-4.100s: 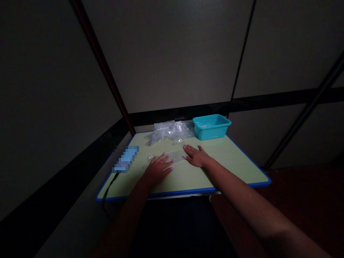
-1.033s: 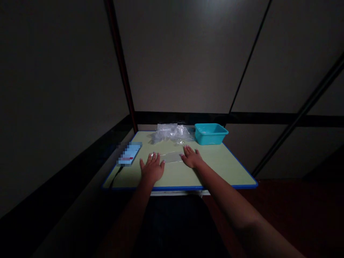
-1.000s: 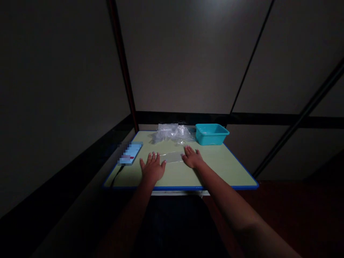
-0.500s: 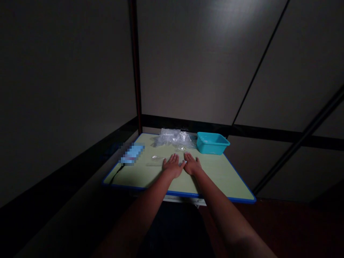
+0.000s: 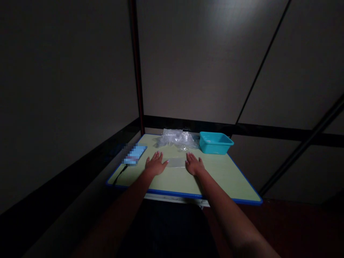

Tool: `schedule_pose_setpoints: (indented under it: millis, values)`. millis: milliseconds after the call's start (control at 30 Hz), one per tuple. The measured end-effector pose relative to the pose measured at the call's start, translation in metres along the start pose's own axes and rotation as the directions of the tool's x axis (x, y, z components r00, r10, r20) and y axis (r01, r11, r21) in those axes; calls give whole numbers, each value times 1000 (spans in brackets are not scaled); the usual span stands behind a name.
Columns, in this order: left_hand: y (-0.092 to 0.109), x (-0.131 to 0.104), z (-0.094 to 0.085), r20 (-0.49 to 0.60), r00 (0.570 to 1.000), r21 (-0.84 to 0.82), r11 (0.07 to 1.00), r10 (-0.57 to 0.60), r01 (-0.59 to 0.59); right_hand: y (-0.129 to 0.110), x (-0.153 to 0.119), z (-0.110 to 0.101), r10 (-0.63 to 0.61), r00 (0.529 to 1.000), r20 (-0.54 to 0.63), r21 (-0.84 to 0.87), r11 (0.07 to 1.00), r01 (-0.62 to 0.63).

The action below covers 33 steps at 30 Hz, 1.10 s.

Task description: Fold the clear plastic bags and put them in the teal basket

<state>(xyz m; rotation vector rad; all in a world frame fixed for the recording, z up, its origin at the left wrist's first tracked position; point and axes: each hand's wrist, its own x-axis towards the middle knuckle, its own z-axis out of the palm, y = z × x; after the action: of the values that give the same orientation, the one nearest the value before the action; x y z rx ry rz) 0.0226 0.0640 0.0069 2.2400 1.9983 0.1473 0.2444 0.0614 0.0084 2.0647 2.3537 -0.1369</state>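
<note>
A clear, flat plastic bag lies in the middle of the pale green table. My left hand rests palm down at the bag's left end, fingers spread and thumb towards it. At the bag's right end, my right hand is also palm down, its thumb apart from the other fingers. Neither hand is closed round anything. Beyond my hands sits a crumpled heap of clear plastic bags.
An open turquoise bin stands at the back right of the table. Near the left edge is a blurred blue phone-like object with a black strap. Wall panels rise behind and to the left.
My left hand has slid left, away from my right hand, uncovering the flat bag between them. The bag looks smoother. My right hand has barely moved; the view has shifted slightly.
</note>
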Motion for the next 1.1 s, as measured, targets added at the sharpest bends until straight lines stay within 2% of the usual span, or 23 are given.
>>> schedule_pose_setpoints:
  millis: [100, 167, 233, 300, 367, 467, 567, 633, 800, 867, 1100]
  values:
    - [1, -4, 1, -34, 999, 8, 1000, 1, -1, 0, -2, 0, 2, 999, -49, 4, 1000, -1]
    - [3, -7, 2, -128, 992, 20, 1000, 18, -15, -1, -5, -1, 21, 991, -130, 15, 1000, -19]
    - [6, -9, 2, -284, 957, 48, 998, 59, -47, -4, -7, -2, 26, 974, -227, 19, 1000, -23]
    - [7, -10, 1, -421, 901, 78, 994, 108, -83, -12, -8, -4, -15, 958, -286, 12, 1000, 19]
    - [8, -10, 0, -470, 870, 93, 988, 150, -121, -23, -8, -5, -92, 954, -285, 6, 995, 98]
    - [9, -11, -3, -437, 868, 110, 971, 238, -211, -44, -2, -6, -187, 957, -221, 28, 980, 197]
    - [9, -12, -5, -396, 854, 133, 941, 338, -311, -64, 7, -6, -219, 962, -166, 73, 970, 233]
    - [9, -13, -5, -376, 853, 135, 932, 362, -336, -72, 13, -4, -229, 965, -124, 93, 966, 241]
    - [8, -7, 3, -128, 968, 56, 976, 214, -208, -77, 21, 2, -230, 972, -42, 127, 964, 233]
    - [7, -4, 6, -80, 979, 63, 981, 186, -181, -76, 21, 4, -236, 971, -48, 130, 962, 240]
    - [6, -3, 6, -62, 991, 77, 991, 118, -113, -71, 24, 6, -234, 971, -48, 116, 964, 238]
